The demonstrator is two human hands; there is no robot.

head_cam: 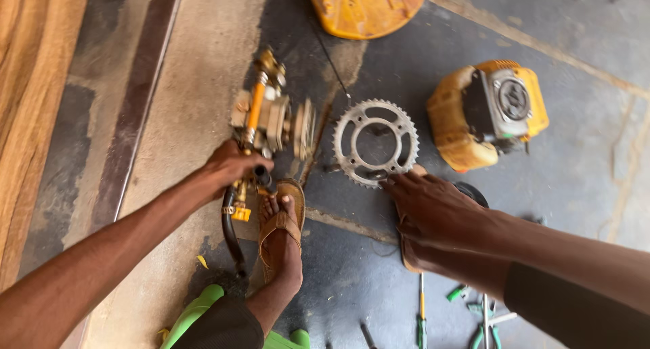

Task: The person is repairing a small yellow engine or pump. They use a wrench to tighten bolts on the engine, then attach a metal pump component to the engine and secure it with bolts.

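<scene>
My left hand (230, 165) grips the near end of a brass and orange pump assembly (267, 119) lying on the floor, by its black hose (230, 230). My right hand (433, 207) hovers, fingers spread, with fingertips at the near edge of a grey metal sprocket (376, 142) that lies flat on the dark floor. My foot in a brown sandal (281, 230) rests just below the pump, between the two hands.
A yellow small engine (484, 112) lies right of the sprocket. A yellow cover (365, 7) sits at the top. Screwdrivers and green-handled pliers (484, 322) lie near the bottom right. A green stool edge (193, 315) shows under my leg.
</scene>
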